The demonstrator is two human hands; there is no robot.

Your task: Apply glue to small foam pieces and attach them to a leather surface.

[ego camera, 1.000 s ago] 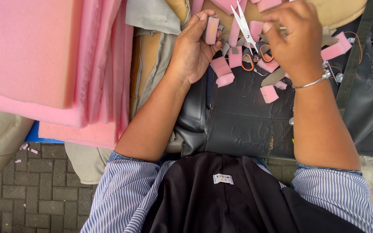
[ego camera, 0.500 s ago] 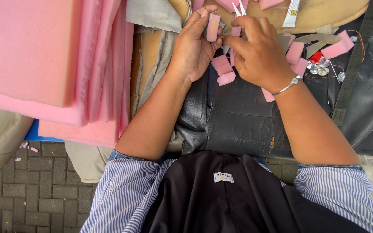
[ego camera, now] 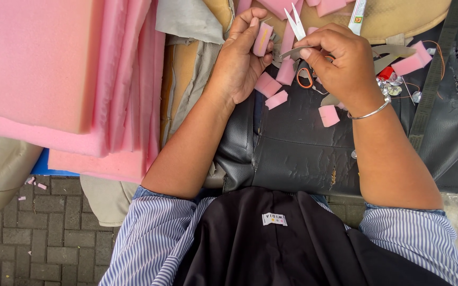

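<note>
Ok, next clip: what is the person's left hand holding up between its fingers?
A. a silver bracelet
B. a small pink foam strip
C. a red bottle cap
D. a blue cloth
B: the left hand pinches a small pink foam strip upright between thumb and fingers, while the right hand works the scissors beside it.

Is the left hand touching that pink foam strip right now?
Touching. The head view shows the left hand pinching the pink foam strip between thumb and fingers, no gap visible.
</note>
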